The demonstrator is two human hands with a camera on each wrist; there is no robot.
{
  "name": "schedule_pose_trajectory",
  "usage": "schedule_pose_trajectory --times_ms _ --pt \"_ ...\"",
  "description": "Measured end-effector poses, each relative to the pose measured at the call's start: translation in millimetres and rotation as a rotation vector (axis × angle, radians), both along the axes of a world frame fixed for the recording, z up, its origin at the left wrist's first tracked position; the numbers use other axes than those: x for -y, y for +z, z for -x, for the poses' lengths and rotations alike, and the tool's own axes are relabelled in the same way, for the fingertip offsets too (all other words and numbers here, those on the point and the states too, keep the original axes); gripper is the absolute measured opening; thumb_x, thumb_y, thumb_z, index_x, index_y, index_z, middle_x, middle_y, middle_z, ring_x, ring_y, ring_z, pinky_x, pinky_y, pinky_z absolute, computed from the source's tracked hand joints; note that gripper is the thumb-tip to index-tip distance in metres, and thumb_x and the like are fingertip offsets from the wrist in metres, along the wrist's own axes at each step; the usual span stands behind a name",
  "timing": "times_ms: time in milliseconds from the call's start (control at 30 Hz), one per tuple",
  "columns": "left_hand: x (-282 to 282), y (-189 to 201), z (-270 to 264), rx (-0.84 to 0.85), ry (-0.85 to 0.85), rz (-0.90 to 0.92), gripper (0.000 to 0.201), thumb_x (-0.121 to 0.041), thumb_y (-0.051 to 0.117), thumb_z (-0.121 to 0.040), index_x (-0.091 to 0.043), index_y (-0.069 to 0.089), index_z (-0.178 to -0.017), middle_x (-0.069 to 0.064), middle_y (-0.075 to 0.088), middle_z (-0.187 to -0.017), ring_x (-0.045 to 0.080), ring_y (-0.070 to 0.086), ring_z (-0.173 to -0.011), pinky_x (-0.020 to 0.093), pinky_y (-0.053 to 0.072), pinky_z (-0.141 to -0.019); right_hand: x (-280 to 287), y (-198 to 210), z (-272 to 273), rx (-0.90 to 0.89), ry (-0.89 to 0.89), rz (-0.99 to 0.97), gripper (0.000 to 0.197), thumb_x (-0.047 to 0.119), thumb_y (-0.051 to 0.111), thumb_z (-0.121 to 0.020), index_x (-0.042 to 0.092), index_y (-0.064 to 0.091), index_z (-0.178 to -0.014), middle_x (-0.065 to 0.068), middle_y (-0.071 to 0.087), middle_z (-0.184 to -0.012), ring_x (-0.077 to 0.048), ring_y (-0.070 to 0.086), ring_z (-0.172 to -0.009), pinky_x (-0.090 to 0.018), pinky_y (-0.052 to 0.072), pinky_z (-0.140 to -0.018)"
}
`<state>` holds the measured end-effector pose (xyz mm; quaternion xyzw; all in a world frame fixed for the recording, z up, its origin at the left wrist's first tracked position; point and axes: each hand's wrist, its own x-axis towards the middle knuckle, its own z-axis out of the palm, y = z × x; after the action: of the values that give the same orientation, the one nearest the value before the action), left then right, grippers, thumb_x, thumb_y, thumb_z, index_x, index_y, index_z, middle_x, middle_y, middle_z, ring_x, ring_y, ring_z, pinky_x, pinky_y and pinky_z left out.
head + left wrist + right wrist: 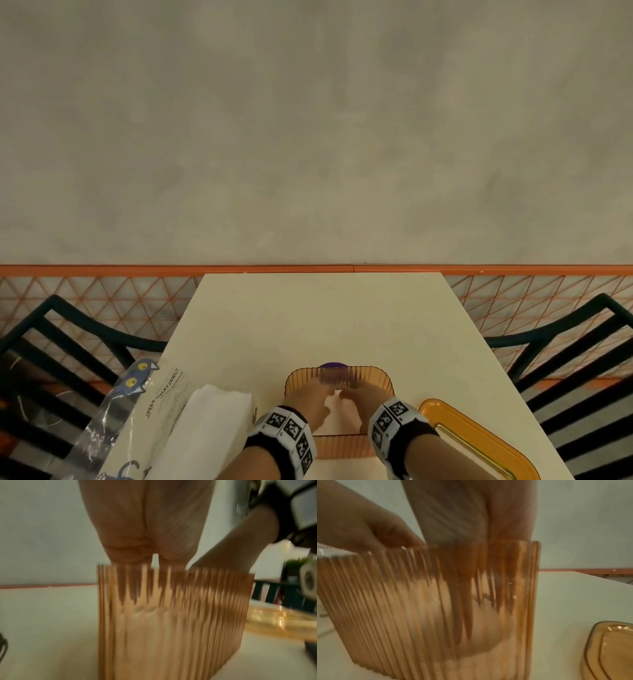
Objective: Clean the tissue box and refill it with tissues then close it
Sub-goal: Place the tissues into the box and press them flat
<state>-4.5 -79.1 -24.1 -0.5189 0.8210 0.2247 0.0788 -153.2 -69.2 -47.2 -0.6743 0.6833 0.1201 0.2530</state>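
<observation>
So both hands are down inside the ribbed, see-through amber plastic tissue box (373,380), which sits open-topped near my edge of the smooth cream table (322,318). My left hand (306,399) and right hand (359,399) go in past the rim, and the fluted wall smears the fingers (130,588) into streaks, so I can't tell if they're spread or pinching anything. Its glossy amber lid with rounded corners (479,442) lies flat just right of it, partly cut off. A soft white tissue stack (209,425) rests on crinkly printed plastic packaging (161,387) to the left.
</observation>
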Motion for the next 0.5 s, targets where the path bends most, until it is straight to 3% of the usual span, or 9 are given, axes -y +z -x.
schedule_pose_trajectory --times_ms 67,167,300,400,500 --pt "-4 9 -10 -0.162 0.064 0.16 0.03 -0.018 0.039 -0.097 -0.017 0.052 -0.124 0.002 0.051 -0.127 0.021 0.05 -0.119 0.033 0.043 -0.099 -2 11 0 -0.014 0.056 0.067 0.059 0.009 0.059 -0.088 0.022 0.037 -0.142 -0.008 0.041 -0.145 -0.027 0.04 -0.133 -0.033 0.033 -0.109" --pt "-8 16 -47 -0.219 0.231 0.312 0.026 -0.02 0.037 -0.097 -0.018 0.055 -0.116 -0.001 0.053 -0.116 0.015 0.051 -0.11 0.028 0.046 -0.09 -7 19 10 0.05 0.019 0.225 0.065 0.011 0.065 -0.083 0.028 0.04 -0.14 -0.003 0.048 -0.137 -0.022 0.045 -0.128 -0.03 0.037 -0.104" --pt "-22 7 -105 -0.049 0.481 0.287 0.03 -0.029 0.04 -0.096 -0.018 0.047 -0.123 0.003 0.044 -0.129 0.019 0.043 -0.12 0.03 0.044 -0.095 -25 25 29 0.062 -0.098 0.388 0.044 0.015 0.057 -0.087 0.024 0.047 -0.13 -0.001 0.051 -0.12 -0.019 0.052 -0.113 -0.028 0.047 -0.09" --pt "-35 -6 -129 0.095 0.606 0.169 0.053 -0.048 0.044 -0.091 -0.017 0.036 -0.133 0.005 0.033 -0.141 0.026 0.033 -0.13 0.038 0.039 -0.101 -39 22 32 0.072 -0.201 0.407 0.049 0.015 0.056 -0.089 0.02 0.039 -0.134 -0.006 0.045 -0.123 -0.023 0.055 -0.109 -0.029 0.049 -0.083" --pt "-44 -17 -134 0.143 0.619 0.12 0.071 -0.059 0.049 -0.084 -0.018 0.028 -0.138 0.004 0.023 -0.149 0.026 0.026 -0.135 0.042 0.037 -0.103 -48 14 26 0.106 -0.32 0.347 0.057 0.013 0.054 -0.09 0.012 0.026 -0.14 -0.012 0.038 -0.13 -0.027 0.061 -0.102 -0.029 0.05 -0.078"
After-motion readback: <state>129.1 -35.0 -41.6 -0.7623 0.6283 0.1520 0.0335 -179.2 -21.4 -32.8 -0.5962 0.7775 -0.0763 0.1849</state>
